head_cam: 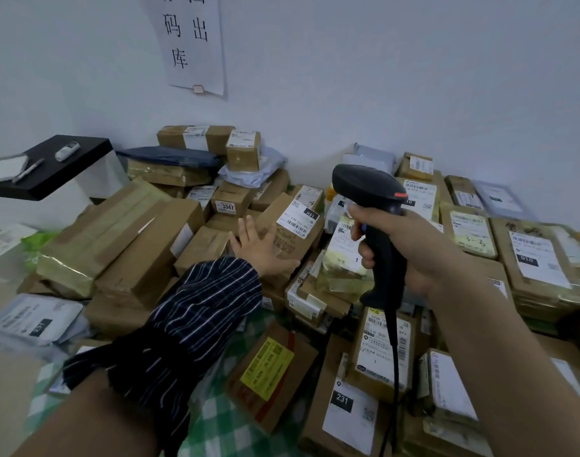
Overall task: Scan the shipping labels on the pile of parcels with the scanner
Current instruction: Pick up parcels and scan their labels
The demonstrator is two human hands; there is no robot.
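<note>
While the pile of parcels (213, 244) spreads from the wall to the foreground over a green checked cloth (222, 420), a black shelf (74, 166) juts in at the far left, carrying a marker (28, 171) and a small white object (67, 150). Just right of it lies a long taped carton (97, 239), with a grey mailer bag (31, 319) lower down. Near the middle, the left grip (259, 249), at the end of a dark striped sleeve (196, 315), lies with fingers straight and spread, palm down on a tilted brown box (290, 245). This box's white shipping label (298, 216) faces up just beside the fingertips. Below, a box with a yellow label (269, 367) rests on the cloth. Further right, the right grip (404, 249) is curled round the handle of the black scanner (384, 258), which is held upright above the pile, apart from every parcel. Its black cable (395, 357) hangs down past a carton marked 231 (344, 413). At the far right, flat parcels (532, 258) sit stacked with labels up.
</note>
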